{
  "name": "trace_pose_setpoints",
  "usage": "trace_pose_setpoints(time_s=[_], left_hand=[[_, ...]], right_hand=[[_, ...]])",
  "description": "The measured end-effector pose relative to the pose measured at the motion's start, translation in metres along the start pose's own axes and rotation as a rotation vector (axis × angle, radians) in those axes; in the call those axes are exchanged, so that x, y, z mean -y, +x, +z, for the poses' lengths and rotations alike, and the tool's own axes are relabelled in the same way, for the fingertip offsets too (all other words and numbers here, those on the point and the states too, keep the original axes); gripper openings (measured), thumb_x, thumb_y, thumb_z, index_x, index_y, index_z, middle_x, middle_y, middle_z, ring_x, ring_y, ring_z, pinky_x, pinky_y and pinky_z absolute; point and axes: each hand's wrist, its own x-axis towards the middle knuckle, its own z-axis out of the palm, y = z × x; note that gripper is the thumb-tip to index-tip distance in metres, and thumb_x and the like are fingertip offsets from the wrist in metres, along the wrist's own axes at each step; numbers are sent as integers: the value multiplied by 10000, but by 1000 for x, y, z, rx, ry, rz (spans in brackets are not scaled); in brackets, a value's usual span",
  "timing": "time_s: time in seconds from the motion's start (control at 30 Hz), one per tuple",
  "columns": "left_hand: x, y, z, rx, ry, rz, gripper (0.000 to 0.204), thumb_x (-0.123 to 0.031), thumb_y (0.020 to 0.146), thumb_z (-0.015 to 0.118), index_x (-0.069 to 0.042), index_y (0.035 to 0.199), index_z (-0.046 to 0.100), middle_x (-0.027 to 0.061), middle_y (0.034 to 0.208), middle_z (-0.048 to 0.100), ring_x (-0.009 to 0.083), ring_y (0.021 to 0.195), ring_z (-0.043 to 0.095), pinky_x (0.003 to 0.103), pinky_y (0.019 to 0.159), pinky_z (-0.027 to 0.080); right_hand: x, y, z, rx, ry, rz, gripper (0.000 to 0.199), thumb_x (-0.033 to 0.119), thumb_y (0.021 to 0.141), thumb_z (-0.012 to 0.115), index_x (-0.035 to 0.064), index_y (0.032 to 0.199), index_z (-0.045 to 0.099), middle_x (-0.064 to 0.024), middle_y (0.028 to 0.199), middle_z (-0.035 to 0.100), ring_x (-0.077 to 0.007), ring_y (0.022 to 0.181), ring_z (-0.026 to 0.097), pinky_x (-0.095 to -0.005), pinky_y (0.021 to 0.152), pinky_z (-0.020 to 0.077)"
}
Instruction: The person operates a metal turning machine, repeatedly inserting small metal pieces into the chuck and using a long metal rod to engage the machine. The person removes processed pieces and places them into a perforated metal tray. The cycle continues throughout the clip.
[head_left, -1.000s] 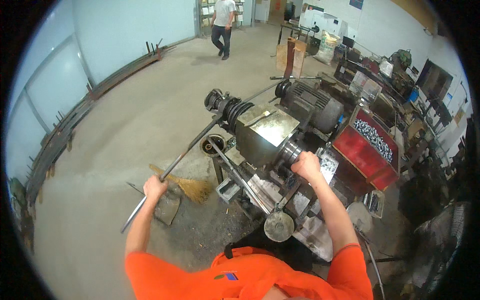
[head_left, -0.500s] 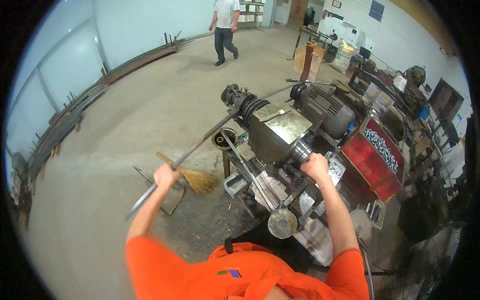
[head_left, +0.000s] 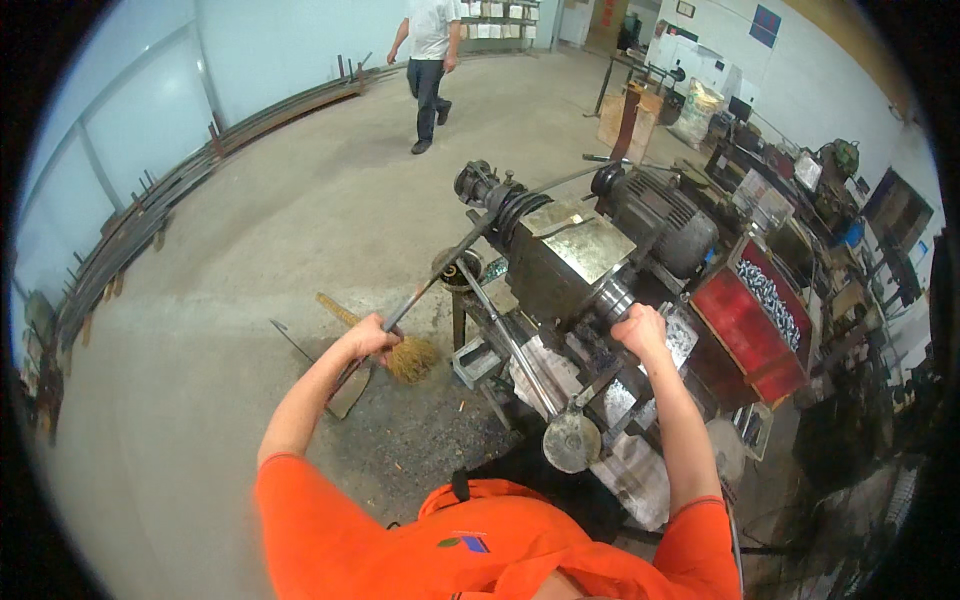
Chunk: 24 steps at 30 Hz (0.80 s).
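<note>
From the head camera, looking down: the left hand is wrapped tight around the near end of a long metal rod — the rod runs up and to the right from the fist and goes into the left end of the machine, a boxy grey thing on a stand. The right hand is closed over something at the machine's near right side, but I can't tell exactly what it's gripping. Just beside the left hand, on the concrete floor, there's a straw broom lying flat. Right of the machine sits a red bin with shiny metal pieces at its far end. Far off, another person is walking — well apart from all this.
</note>
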Motion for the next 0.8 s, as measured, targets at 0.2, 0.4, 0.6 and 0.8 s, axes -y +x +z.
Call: trace_pose_setpoints(time_s=[0.2, 0.4, 0.6, 0.8], left_hand=[[-11, -15, 17, -297, 304, 66, 288, -243, 728, 636, 35, 805, 630, 109, 560, 584, 192, 475, 599, 325, 491, 489], [-9, -15, 15, -280, 271, 39, 285, -250, 719, 630, 29, 770, 621, 109, 551, 578, 203, 495, 604, 340, 509, 483], [-5, -12, 15, -331, 378, 59, 262, -248, 714, 630, 12, 745, 621, 70, 535, 565, 146, 467, 564, 308, 467, 445], [-5, -12, 15, -310, 329, 64, 268, -252, 714, 624, 13, 754, 626, 90, 532, 570, 166, 474, 582, 324, 498, 469]], right_hand=[[-7, 0, 9, -81, -48, -31, 247, 192, 601, 547, -8, 701, 651, -240, 800, 631, -377, 812, 616, -413, 765, 494], [-7, 1, 12, -87, -18, -36, 237, 186, 598, 563, -2, 706, 659, -235, 789, 635, -374, 791, 623, -412, 745, 499], [-4, 1, 7, -42, 7, -12, 303, 215, 592, 606, -21, 773, 662, -237, 830, 638, -365, 823, 629, -402, 767, 504], [-15, 6, 19, -54, -12, -45, 312, 213, 598, 592, -22, 793, 658, -247, 852, 634, -376, 828, 625, -409, 777, 501]])
